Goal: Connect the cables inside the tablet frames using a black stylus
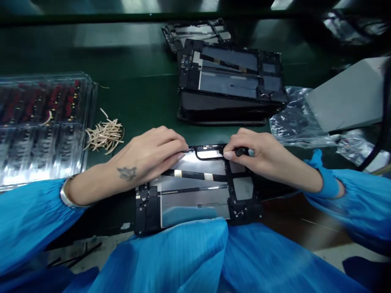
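Note:
An opened tablet body (195, 203), with a black frame, silvery panels and dark strips, lies flat in front of me against the blue gown. Its far edge carries small parts, and a thin black cable (209, 158) curves there between my hands. My left hand (160, 152) is closed, fingertips pressed together at that far edge; what they pinch is hidden. At the far right corner my right hand (253, 150) is closed around a small black-ended tool (242, 151), mostly covered by the fingers. Its thumb and forefinger meet beside the cable's end.
Beyond my hands stands a stack of similar tablet bodies (229, 81). Clear plastic trays (45, 126) with small red and black parts are at left, beside a heap of beige strips (105, 136). A white box (348, 95) and clear plastic bags (297, 118) lie at right.

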### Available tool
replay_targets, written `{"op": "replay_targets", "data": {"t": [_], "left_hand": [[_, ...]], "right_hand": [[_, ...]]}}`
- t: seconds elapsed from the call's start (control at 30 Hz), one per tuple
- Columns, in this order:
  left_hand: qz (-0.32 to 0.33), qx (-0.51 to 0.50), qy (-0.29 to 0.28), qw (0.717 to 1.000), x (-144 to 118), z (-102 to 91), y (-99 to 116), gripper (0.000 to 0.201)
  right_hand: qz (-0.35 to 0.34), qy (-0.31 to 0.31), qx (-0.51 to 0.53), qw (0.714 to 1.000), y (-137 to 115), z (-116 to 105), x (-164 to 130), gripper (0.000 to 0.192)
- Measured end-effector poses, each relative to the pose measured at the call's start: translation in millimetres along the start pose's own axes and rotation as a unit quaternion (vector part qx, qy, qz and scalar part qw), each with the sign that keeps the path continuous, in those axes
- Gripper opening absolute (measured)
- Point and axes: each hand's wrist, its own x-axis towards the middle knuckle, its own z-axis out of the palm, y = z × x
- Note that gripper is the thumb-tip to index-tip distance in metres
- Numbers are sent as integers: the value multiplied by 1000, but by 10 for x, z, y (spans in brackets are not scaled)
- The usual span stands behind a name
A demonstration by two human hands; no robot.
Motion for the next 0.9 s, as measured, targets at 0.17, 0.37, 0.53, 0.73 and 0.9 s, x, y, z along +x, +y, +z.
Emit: {"op": "replay_targets", "data": {"t": [0.17,0.37,0.53,0.73,0.9], "left_hand": [[-17,-95,-44,994,-85,143,-41,23],[-21,-92,-63,994,-165,233,-65,27],[-4,-41,-61,997,-153,236,-25,26],[18,-11,-66,998,-126,242,-16,23],[32,9,-71,997,-112,241,-23,22]], "right_hand": [[33,-2,-37,999,1,19,40,12],[51,-11,-91,994,-39,24,89,10],[61,-17,-106,992,-55,17,98,10],[59,-17,-108,992,-43,30,95,12],[74,-23,-108,991,-48,27,94,11]]}}
